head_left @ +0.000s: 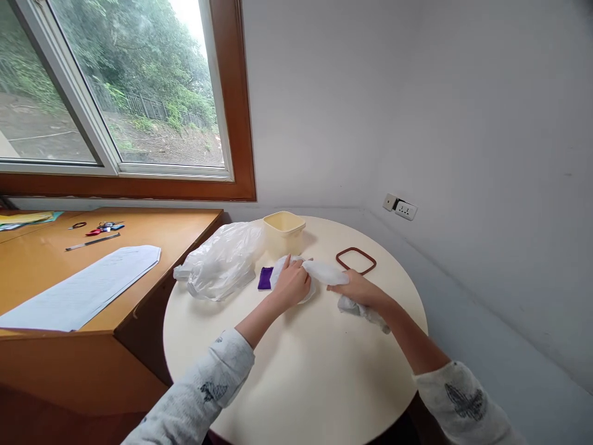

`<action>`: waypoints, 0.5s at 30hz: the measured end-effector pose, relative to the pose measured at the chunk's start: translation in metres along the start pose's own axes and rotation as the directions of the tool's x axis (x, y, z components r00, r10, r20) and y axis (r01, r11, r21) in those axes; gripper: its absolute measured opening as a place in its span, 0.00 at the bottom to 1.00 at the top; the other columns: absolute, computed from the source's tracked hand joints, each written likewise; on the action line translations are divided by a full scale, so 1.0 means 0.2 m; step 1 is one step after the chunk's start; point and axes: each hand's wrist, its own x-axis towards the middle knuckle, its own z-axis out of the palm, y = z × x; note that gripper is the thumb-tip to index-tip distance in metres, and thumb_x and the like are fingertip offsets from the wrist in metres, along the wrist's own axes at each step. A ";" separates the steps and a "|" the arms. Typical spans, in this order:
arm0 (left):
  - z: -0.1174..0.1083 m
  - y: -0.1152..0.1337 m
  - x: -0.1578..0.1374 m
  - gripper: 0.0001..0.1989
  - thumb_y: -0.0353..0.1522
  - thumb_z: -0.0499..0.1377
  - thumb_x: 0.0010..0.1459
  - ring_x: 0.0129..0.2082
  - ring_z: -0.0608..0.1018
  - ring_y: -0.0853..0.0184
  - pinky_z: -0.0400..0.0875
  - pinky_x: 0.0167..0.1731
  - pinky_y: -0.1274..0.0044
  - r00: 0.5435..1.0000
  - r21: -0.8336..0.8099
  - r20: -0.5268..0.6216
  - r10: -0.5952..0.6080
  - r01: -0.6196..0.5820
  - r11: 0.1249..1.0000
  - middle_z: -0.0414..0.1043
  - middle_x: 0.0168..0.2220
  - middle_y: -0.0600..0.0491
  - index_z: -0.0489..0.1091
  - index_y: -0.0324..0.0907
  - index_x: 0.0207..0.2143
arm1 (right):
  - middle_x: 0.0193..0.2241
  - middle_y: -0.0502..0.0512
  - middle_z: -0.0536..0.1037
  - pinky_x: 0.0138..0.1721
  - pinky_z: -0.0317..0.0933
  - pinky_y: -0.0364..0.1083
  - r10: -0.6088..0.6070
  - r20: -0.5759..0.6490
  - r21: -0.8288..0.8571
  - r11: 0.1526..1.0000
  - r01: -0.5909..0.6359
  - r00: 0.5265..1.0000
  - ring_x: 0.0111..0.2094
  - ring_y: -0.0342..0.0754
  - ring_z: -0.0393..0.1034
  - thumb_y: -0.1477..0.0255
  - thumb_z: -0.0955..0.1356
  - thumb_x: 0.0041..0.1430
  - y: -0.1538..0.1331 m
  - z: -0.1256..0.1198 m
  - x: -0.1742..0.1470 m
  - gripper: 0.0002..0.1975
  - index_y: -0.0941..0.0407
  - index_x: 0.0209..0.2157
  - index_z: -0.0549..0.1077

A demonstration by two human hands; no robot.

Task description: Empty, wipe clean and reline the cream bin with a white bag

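Observation:
A thin white plastic bag (pixel 324 272) is stretched between my two hands above the round table. My left hand (pixel 293 283) is over the bag's left part, with its fingers bent down onto it. My right hand (pixel 360 288) is closed around the other end, and a crumpled whitish part (pixel 365 314) hangs below the wrist. Just left of my left hand lies a small purple cloth-like piece (pixel 265 278), partly covered by the white material. Behind my hands stands a pale yellow square plastic container (pixel 283 235) without a lid on it.
A large clear plastic bag (pixel 225 259) lies at the left of the round table (pixel 296 383). A reddish-brown square ring (pixel 356 260) rests beyond my right hand. On the wooden desk (pixel 194 232) are paper sheets (pixel 88 287), a pen (pixel 92 241) and keys (pixel 106 228).

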 end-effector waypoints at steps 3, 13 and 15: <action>0.02 0.01 0.01 0.26 0.30 0.49 0.54 0.47 0.67 0.57 0.44 0.57 0.61 1.000 0.021 -0.017 -0.008 0.008 1.000 0.68 0.40 0.42 0.56 0.31 0.56 | 0.20 0.50 0.68 0.20 0.49 0.41 -0.009 0.021 -0.105 0.994 0.011 1.000 0.19 0.39 0.55 0.67 0.65 0.49 -0.03 0.13 -0.06 0.08 0.57 0.24 0.67; -0.02 0.00 0.03 0.28 0.41 0.49 0.58 0.41 0.68 0.63 0.62 0.47 0.69 0.978 -0.518 -0.083 -0.191 0.122 0.846 0.63 0.40 0.48 0.50 0.40 0.59 | 0.21 0.48 0.65 0.20 0.53 0.39 -0.080 0.049 0.216 0.974 0.068 0.996 0.22 0.40 0.58 0.69 0.65 0.48 -0.03 0.46 -0.03 0.05 0.56 0.26 0.65; -0.04 0.02 0.04 0.27 0.41 0.50 0.58 0.40 0.68 0.65 0.64 0.44 0.72 0.975 -0.638 -0.052 -0.216 0.134 0.758 0.64 0.41 0.50 0.52 0.42 0.57 | 0.22 0.49 0.66 0.22 0.55 0.40 -0.117 0.084 0.342 0.936 0.081 0.990 0.23 0.41 0.60 0.68 0.66 0.47 0.00 0.50 0.00 0.06 0.56 0.26 0.66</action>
